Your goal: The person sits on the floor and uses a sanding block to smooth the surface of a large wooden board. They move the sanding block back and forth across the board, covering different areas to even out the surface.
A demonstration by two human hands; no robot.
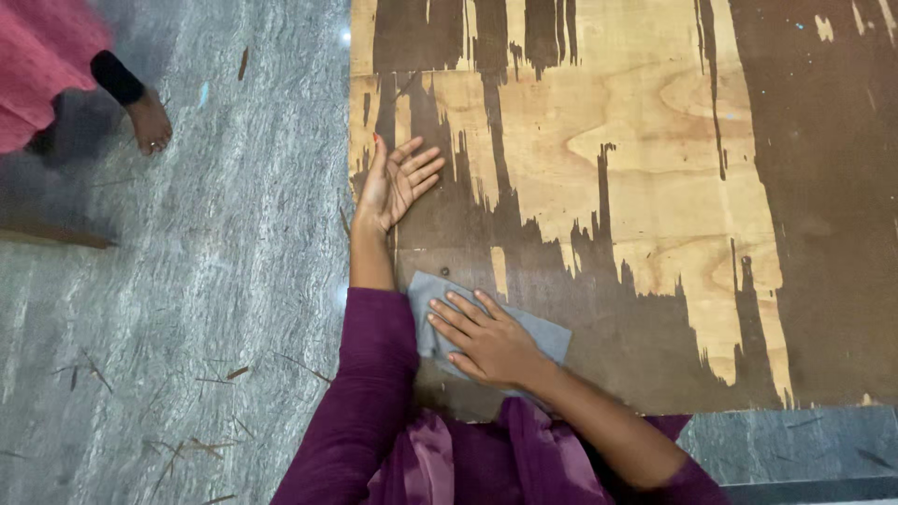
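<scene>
right hand (pixel 488 341) on grey cloth (pixel 538 329), board (pixel 655 187) edge

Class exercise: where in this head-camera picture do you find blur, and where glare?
Head view: the other person's bare foot and pink garment at upper left are motion-blurred; a small bright glare spot sits on the stone floor; both hands and the plywood board stay sharp.

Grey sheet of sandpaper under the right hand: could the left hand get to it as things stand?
Probably yes. The left hand rests flat on the worn brown plywood board, just beyond the grey sheet of sandpaper, with only bare board between them. The right hand covers the sheet's middle, but its edges stay exposed.
</scene>
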